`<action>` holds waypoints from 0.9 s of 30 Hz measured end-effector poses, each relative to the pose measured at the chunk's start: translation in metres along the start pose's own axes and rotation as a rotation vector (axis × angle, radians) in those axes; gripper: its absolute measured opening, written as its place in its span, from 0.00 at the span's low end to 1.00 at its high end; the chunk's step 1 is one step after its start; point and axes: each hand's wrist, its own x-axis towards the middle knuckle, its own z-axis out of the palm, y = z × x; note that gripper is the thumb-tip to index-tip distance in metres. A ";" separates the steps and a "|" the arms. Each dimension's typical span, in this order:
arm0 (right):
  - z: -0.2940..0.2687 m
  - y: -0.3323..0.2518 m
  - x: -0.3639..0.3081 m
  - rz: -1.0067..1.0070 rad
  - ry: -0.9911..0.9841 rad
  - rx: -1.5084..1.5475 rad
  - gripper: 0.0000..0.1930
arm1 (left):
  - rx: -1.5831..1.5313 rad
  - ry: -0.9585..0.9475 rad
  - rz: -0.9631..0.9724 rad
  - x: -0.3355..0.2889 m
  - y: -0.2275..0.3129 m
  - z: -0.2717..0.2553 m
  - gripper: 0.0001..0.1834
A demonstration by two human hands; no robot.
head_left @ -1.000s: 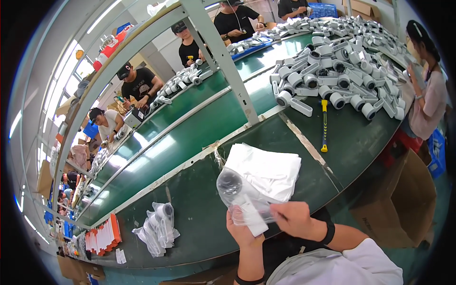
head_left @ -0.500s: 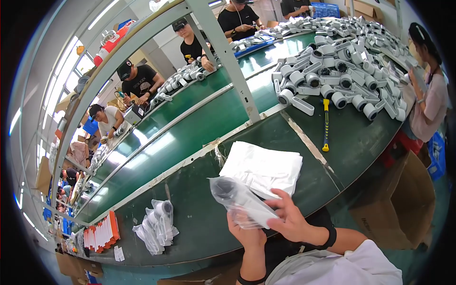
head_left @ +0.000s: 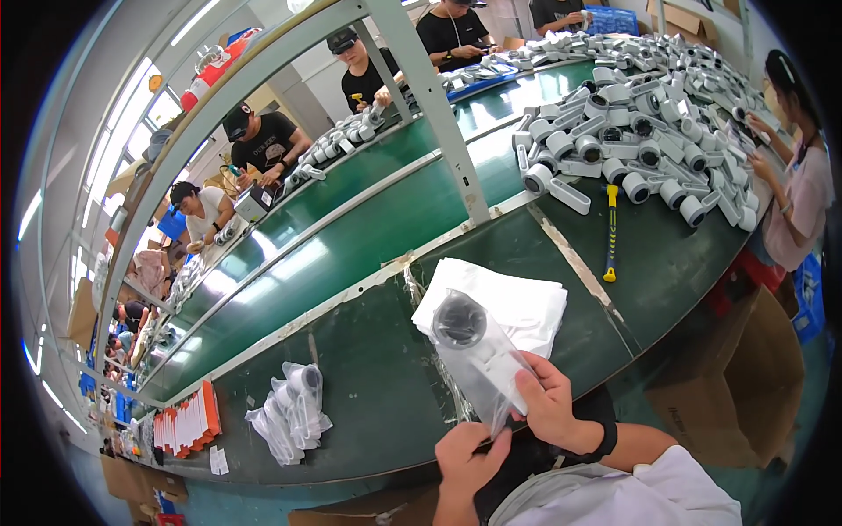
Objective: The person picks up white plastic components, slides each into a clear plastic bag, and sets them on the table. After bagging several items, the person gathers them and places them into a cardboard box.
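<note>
A grey-white plastic piece with a dark round end, inside a clear plastic bag (head_left: 481, 351), is held up over the near edge of the table. My right hand (head_left: 551, 405) grips its handle end through the bag, thumb on top. Below it, my left hand (head_left: 469, 458) is closed at the bag's lower end, pinching the loose film. Just behind the piece lies a stack of flat white bags (head_left: 526, 302), partly covered by it. Several bagged pieces (head_left: 291, 412) rest together on the table to the left.
A large heap of similar unbagged pieces (head_left: 649, 145) covers the far right. Before it lies a yellow-and-black tool (head_left: 611, 235). An orange box of white slips (head_left: 189, 425) sits far left. A metal post (head_left: 443, 131) and green conveyor (head_left: 351, 228) stand beyond; co-workers sit around. Cardboard box (head_left: 728, 386), lower right.
The bagged piece has turned more upright, its round end swinging up and right. My left hand has slid from under it down to the bag's lower end; my right hand has kept hold.
</note>
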 end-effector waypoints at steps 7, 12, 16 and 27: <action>0.012 0.017 -0.013 -0.117 -0.245 -0.191 0.14 | -0.902 0.203 -0.423 0.003 -0.028 -0.009 0.25; 0.022 0.023 -0.016 -0.122 -0.361 -0.538 0.10 | -0.964 0.313 -0.577 0.003 -0.022 -0.023 0.24; 0.004 0.027 -0.011 -0.129 -0.522 -0.856 0.06 | -0.630 0.600 -0.724 -0.027 -0.075 -0.076 0.21; -0.033 0.042 0.006 0.007 -0.490 -0.926 0.07 | 0.452 1.105 -0.836 -0.107 -0.182 -0.312 0.34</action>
